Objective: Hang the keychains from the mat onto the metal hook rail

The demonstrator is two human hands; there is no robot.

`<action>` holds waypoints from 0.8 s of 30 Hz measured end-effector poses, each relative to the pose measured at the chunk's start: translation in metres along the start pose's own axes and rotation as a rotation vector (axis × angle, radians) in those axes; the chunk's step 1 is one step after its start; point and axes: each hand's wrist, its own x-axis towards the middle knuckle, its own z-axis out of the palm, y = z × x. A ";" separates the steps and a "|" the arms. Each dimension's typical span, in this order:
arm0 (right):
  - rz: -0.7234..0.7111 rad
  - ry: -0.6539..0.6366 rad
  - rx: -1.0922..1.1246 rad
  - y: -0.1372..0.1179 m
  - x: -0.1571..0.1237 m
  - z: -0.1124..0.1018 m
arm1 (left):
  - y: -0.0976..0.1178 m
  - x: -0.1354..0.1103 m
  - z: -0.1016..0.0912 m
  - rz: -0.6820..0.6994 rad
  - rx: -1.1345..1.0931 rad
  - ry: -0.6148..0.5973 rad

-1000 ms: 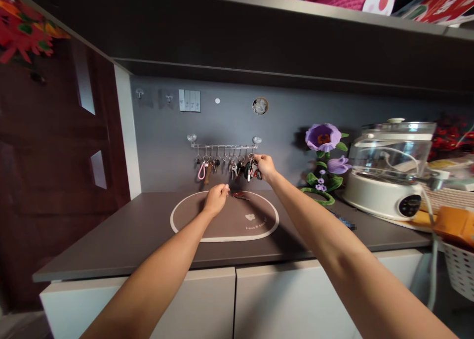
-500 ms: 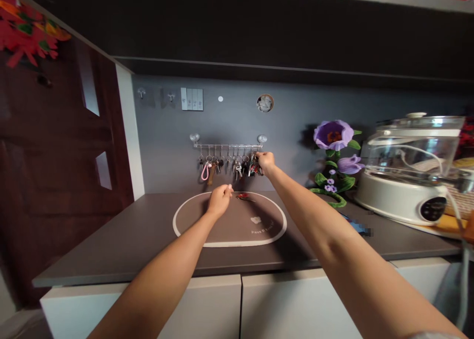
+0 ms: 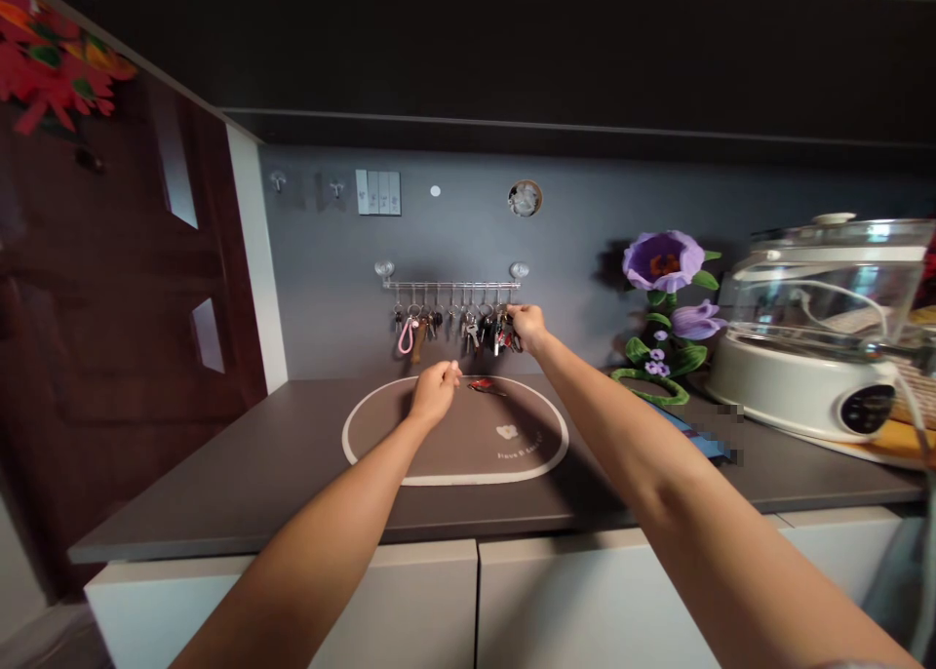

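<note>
A clear hook rail point(image 3: 451, 286) is fixed to the grey wall by a suction cup at each end. Several bunches of keys point(image 3: 471, 330) hang from it, one with a pink loop strap point(image 3: 407, 335) and one with a brown tag point(image 3: 419, 341). My right hand point(image 3: 527, 326) is closed in a pinch at the rail's right end, on a bunch of keys there, partly hidden by the fingers. Lower down, my left hand point(image 3: 436, 394) is curled closed above the oval brown mat point(image 3: 468, 459); its palm is hidden. Beside it a small red item point(image 3: 483, 386) lies on the mat.
A purple artificial flower point(image 3: 664, 261) stands to the right, with a blue flat packet point(image 3: 694, 435) near its base. Farther right is a white appliance with a clear top point(image 3: 797, 376). A dark shelf point(image 3: 468, 55) overhangs the counter point(image 3: 241, 464). A brown door point(image 3: 132, 357) is at left.
The view has shifted slightly. My right hand stays at the rail's right end, and the keys beside it have swung a little. My left hand has barely moved.
</note>
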 end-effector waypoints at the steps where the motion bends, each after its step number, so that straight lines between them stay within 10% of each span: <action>1: 0.003 0.008 -0.005 0.001 0.000 0.000 | 0.000 0.000 0.000 -0.001 -0.001 -0.001; 24: -0.095 0.035 -0.134 0.001 -0.013 -0.008 | 0.003 -0.002 -0.001 -0.018 0.008 -0.038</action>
